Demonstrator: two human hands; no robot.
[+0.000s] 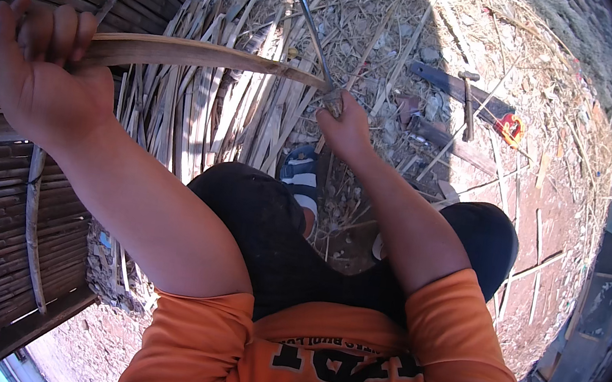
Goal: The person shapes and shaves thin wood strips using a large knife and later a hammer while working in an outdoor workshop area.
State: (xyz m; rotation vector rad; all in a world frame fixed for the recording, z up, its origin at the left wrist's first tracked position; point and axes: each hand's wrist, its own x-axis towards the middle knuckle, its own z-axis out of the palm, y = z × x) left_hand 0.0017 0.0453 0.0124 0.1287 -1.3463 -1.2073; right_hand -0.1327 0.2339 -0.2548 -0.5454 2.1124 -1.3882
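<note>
The orange shirt (240, 351) fills the lower edge, closest of all, with dark shorts (277, 241) above it over bent knees. The left hand (34, 74) is raised at the upper left, fingers curled tight around one end of a long bamboo strip (200, 56). From that hand the strip bows rightward to the right hand (344, 127), which is clenched around the handle of a long blade (314, 32); the blade meets the strip's far end just at this hand and runs up and away from it. Beyond and between the hands lies a pile of split bamboo slats (200, 117). Just below the right hand is a striped sandal (301, 179). Well to its right, on straw-littered ground, lies a hammer (469, 104), with a red tool (511, 128) just past it.
</note>
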